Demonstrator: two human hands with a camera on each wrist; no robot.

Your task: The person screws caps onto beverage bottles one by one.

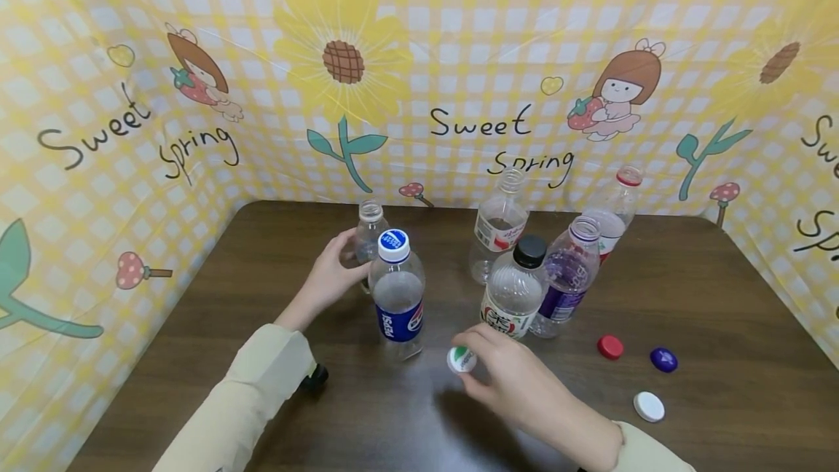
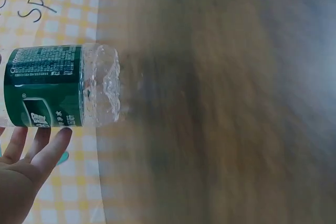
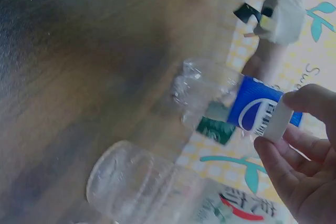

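Note:
At the left of the table, my left hand (image 1: 328, 275) grips a small clear bottle (image 1: 371, 227) that has no cap on its neck. The left wrist view shows the green label (image 2: 50, 87) of this bottle, with fingers along its side. My right hand (image 1: 514, 379) pinches a white bottle cap (image 1: 462, 360) with green print between thumb and fingers, above the table. Between the two hands stands a Pepsi bottle (image 1: 398, 304) with its white and blue cap on. Right behind my right hand is a bottle with a black cap (image 1: 529, 251).
Three uncapped bottles stand at the back: a clear one (image 1: 501, 228), a purple-labelled one (image 1: 564, 282) and one with a red neck ring (image 1: 609, 213). Red (image 1: 610, 347), purple (image 1: 664, 360) and white (image 1: 649, 406) caps lie at the right. Patterned cloth (image 1: 419, 79) hangs around the table.

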